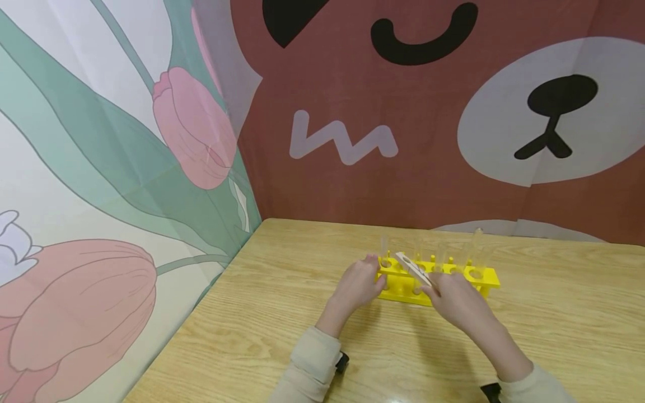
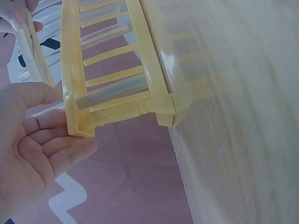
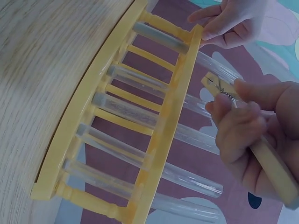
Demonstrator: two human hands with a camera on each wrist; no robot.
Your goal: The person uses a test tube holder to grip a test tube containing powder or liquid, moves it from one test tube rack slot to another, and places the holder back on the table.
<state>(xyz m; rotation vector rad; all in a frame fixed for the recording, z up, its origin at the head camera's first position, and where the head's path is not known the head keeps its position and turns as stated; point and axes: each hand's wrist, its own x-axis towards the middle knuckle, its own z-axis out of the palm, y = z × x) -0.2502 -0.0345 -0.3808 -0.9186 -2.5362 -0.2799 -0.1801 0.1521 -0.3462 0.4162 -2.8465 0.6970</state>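
Note:
A yellow test tube rack (image 1: pixel 405 298) stands on the wooden table, holding several clear test tubes (image 3: pixel 194 179) that stick up through its top plate. My left hand (image 1: pixel 356 282) grips the rack's left end, thumb and fingers around the top plate's edge (image 2: pixel 77 126). In my right hand (image 1: pixel 458 299) is a wooden test tube clamp (image 1: pixel 414 270) with a metal spring (image 3: pixel 227 95). Its tip points left and overlaps the rack's top in the head view, close to the tubes near the left end. The leftmost tube (image 2: pixel 112 91) looks greyer in its lower part.
The wooden table (image 1: pixel 242 330) reaches back to a hanging cloth (image 1: pixel 423 190) with a brown cartoon face. On the left hangs a flower-print cloth (image 1: pixel 85 196), right along the table's edge.

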